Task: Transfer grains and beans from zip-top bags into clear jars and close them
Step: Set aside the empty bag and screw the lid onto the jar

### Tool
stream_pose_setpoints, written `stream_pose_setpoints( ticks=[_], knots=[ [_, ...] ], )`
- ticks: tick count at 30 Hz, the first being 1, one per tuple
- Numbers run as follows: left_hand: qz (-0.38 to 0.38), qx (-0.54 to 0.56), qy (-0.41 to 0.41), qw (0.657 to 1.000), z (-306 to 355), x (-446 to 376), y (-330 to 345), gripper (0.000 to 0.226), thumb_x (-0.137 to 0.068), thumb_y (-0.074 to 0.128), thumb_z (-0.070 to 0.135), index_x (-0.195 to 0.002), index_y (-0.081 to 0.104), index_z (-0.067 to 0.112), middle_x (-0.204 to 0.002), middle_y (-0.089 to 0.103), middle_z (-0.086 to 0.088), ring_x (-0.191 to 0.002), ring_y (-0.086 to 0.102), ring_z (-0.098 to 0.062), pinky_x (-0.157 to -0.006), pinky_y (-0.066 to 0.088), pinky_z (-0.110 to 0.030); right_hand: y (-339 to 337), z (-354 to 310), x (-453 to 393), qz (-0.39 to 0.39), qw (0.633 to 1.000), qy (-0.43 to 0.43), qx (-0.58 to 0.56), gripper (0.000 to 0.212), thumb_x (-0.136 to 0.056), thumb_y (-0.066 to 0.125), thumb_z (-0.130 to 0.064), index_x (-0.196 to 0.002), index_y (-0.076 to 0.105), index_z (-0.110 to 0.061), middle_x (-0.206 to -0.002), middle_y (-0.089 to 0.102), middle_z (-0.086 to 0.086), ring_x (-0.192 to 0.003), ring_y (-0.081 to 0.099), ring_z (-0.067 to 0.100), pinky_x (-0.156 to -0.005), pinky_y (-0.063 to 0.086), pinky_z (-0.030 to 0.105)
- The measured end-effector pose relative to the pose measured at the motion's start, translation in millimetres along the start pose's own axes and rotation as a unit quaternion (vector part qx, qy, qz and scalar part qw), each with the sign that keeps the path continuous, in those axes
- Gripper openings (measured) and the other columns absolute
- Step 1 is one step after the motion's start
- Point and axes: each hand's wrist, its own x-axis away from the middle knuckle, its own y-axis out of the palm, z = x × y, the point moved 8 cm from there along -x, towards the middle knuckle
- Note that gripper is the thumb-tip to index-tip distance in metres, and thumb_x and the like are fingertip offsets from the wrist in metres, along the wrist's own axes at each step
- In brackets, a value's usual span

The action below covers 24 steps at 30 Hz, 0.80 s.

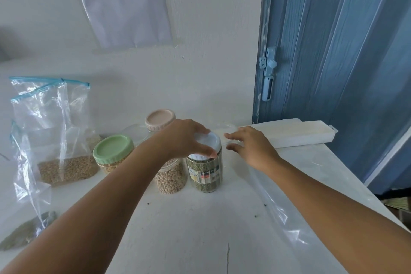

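Note:
A clear jar of green beans [205, 172] with a label stands in the middle of the white table [189, 229]. My left hand [185, 138] grips its white lid [208, 140] from above. My right hand [251, 148] hovers just right of the jar, fingers loosely spread, touching nothing. To the left stand a jar of pale beans [171, 177], a green-lidded jar [113, 150] and a pink-lidded jar [159, 119]. Zip-top bags [55, 131] with blue seals stand at the left, one holding tan grain [69, 169].
A flat clear bag [282, 209] lies on the table at the right. A white box [289, 133] lies along the back right by a blue folding door [333, 51]. A bag with greenish grain [24, 231] lies at the front left. A clear lid [226, 128] lies behind the jars.

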Motion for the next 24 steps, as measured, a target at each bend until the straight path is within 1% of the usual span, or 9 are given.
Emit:
stream_pose_setpoints(
  ticks=[2,6,9,11,13,17,24],
  knots=[
    [0.002,0.001,0.006,1.000,0.4,0.5,-0.1,0.084,-0.069,0.087,0.068,-0.142,0.062,0.036,-0.147,0.059,0.013,-0.135,0.053,-0.013,-0.101,0.038,-0.027,-3.3,-0.3,12.5,0.002,1.000,0.014,0.000,0.041,-0.098,0.069,-0.039,-0.139,0.065,-0.034,-0.142,0.057,0.007,-0.130,0.055,0.025,-0.103,0.042,0.032],
    [0.005,-0.005,0.012,1.000,1.3,0.0,-0.9,0.086,-0.068,0.086,0.069,-0.143,0.062,0.035,-0.148,0.059,0.013,-0.135,0.054,-0.014,-0.103,0.039,-0.028,-8.8,3.5,36.5,0.022,0.998,0.046,-0.021,0.042,-0.097,0.072,-0.036,-0.138,0.066,-0.033,-0.140,0.055,0.007,-0.123,0.059,0.025,-0.099,0.042,0.028],
    [0.007,-0.002,0.019,1.000,1.5,1.3,-1.2,0.085,-0.068,0.086,0.069,-0.142,0.063,0.035,-0.148,0.059,0.012,-0.135,0.054,-0.015,-0.103,0.039,-0.028,-13.6,2.9,55.9,0.033,0.997,0.063,-0.025,0.042,-0.098,0.071,-0.036,-0.139,0.065,-0.032,-0.141,0.053,0.010,-0.124,0.059,0.026,-0.107,0.046,0.036],
    [0.005,-0.006,0.026,1.000,3.2,2.5,-1.6,0.084,-0.070,0.085,0.068,-0.143,0.062,0.033,-0.150,0.058,0.011,-0.137,0.053,-0.016,-0.106,0.038,-0.030,-17.2,1.9,68.2,0.040,0.997,0.069,-0.018,0.042,-0.098,0.070,-0.036,-0.139,0.065,-0.032,-0.141,0.053,0.010,-0.122,0.060,0.026,-0.107,0.048,0.037],
    [0.003,-0.011,0.029,1.000,5.2,3.9,-2.2,0.082,-0.073,0.084,0.066,-0.144,0.062,0.032,-0.150,0.057,0.010,-0.138,0.052,-0.017,-0.109,0.039,-0.032,-19.8,0.9,80.2,0.047,0.996,0.072,-0.009,0.042,-0.098,0.070,-0.037,-0.140,0.064,-0.033,-0.138,0.054,0.008,-0.120,0.061,0.024,-0.106,0.048,0.034],
    [0.004,-0.006,0.028,1.000,4.9,4.0,-2.8,0.082,-0.073,0.085,0.065,-0.145,0.061,0.032,-0.150,0.058,0.009,-0.135,0.054,-0.018,-0.109,0.040,-0.032,-21.4,-3.7,103.7,0.062,0.995,0.080,-0.006,0.042,-0.099,0.069,-0.037,-0.141,0.063,-0.036,-0.133,0.052,0.003,-0.116,0.060,0.017,-0.098,0.046,0.025],
    [0.006,-0.001,0.036,0.999,5.0,5.6,-2.9,0.082,-0.073,0.084,0.066,-0.144,0.062,0.031,-0.147,0.060,0.007,-0.130,0.057,-0.018,-0.109,0.045,-0.034,-22.3,-18.2,141.3,0.058,0.994,0.090,0.013,0.045,-0.098,0.067,-0.043,-0.142,0.060,-0.039,-0.135,0.050,0.000,-0.115,0.058,0.014,-0.097,0.044,0.020]
  ],
)
